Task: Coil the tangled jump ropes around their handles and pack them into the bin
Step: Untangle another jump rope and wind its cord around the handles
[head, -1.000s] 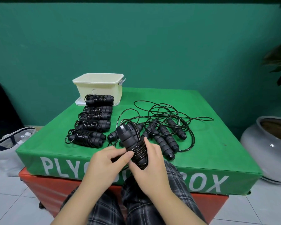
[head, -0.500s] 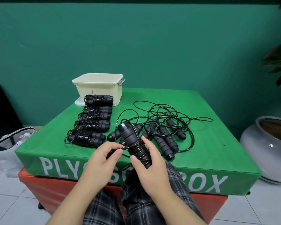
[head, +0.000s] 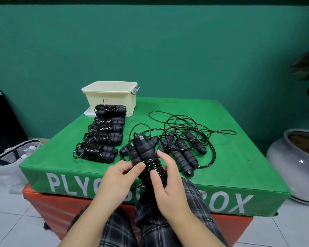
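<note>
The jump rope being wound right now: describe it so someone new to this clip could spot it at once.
Start at the green box with white lettering, and go to the middle of its near edge. There the left hand and right hand hold one jump rope upright. Unlike the five coiled ropes lying in a row towards the cream bin, its cord trails off into the loose tangle.

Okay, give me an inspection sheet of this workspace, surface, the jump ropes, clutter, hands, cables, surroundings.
Surface: green plyo box stacked on a red one.
Job's things: five coiled ropes in a row; cream bin behind them; tangled ropes on the right.
Clutter: nothing seen.
Grippers: left hand and right hand both grip the half-coiled rope.
Cables: loose cord sprawls across the box.
Surroundings: green wall, grey pot, white bag.
</note>
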